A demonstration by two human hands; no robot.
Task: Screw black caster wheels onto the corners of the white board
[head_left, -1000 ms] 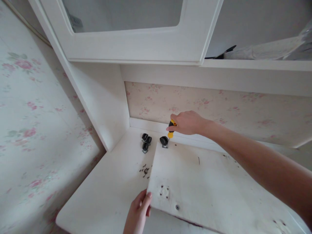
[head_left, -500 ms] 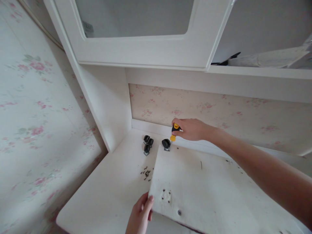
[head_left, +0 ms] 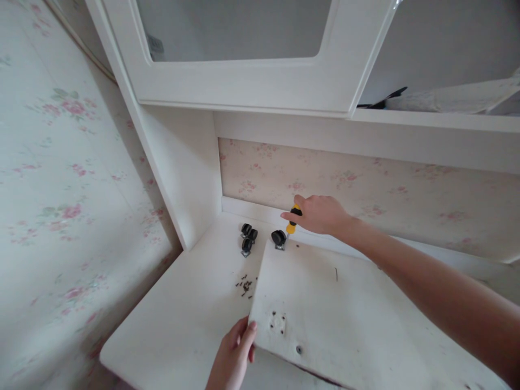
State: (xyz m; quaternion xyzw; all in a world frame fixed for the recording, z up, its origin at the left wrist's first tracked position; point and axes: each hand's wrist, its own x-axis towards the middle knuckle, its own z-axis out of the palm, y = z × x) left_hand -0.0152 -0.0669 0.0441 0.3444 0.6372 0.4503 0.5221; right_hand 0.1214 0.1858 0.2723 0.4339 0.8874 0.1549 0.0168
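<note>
My right hand (head_left: 317, 214) grips a yellow and black screwdriver (head_left: 293, 218), its shaft pointing down at the metal plate of a black caster wheel (head_left: 278, 238). That caster stands at the far left corner of a white board (head_left: 325, 303). With my left hand (head_left: 238, 346) I hold the board's near left corner, thumb on top and fingers beneath the edge. Close to that corner the board shows a square mark with screw holes (head_left: 278, 323) and a round metal fitting (head_left: 299, 350).
Three loose casters (head_left: 247, 238) lie on the white desk (head_left: 179, 314) left of the board. Several dark screws (head_left: 245, 285) are scattered nearer to me. A white cabinet (head_left: 244, 86) overhangs the desk, and a flowered wall (head_left: 60, 216) is at the left.
The screwdriver handle is turned a little and my right thumb now sticks out to the left across it. My left hand keeps its hold on the board. The view has shifted slightly.
</note>
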